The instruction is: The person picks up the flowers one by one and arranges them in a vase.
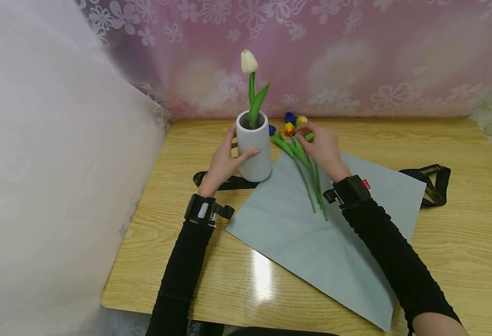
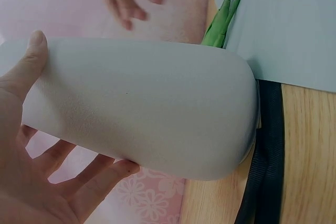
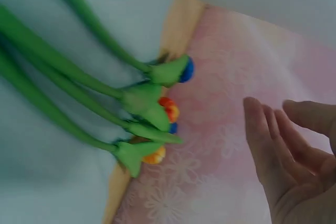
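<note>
Well, my right hand (image 1: 322, 145), thumb and fingers slightly parted, empty, is nearer the loose tulips (image 3: 144, 102), which lie lengthwise toward me just beside those fingers; my left hand (image 1: 222, 164) curls round the white vase (image 1: 256, 141).

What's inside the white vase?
One white tulip stands in the vase, its bloom and green leaves rising above the rim. The vase wall hides the lower stem and the bottom, so anything down there can't be seen.
</note>
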A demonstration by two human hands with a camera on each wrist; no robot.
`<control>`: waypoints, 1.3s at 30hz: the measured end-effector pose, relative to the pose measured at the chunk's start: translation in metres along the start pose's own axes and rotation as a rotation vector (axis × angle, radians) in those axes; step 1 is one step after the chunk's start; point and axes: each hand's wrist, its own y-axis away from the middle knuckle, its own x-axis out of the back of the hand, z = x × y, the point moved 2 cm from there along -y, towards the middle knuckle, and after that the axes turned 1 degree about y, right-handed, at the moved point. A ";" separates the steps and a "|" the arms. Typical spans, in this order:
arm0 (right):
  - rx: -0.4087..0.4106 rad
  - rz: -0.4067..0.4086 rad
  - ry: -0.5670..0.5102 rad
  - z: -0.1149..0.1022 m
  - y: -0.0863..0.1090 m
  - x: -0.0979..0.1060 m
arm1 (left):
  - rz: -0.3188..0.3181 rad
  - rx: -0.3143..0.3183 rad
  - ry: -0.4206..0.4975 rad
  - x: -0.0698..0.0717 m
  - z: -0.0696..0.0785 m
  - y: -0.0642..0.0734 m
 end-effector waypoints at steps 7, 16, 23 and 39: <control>-0.038 -0.162 0.218 0.008 0.001 -0.024 | 0.001 -0.012 0.017 0.001 0.000 -0.001; -0.110 -0.318 0.259 0.015 -0.002 -0.038 | -0.005 -0.004 0.022 0.001 0.001 0.001; -0.112 -0.374 0.292 0.015 -0.006 -0.044 | -0.006 -0.001 0.028 0.001 -0.001 0.000; -0.143 -0.460 0.283 0.022 -0.017 -0.047 | -0.008 0.010 0.019 0.001 0.001 0.001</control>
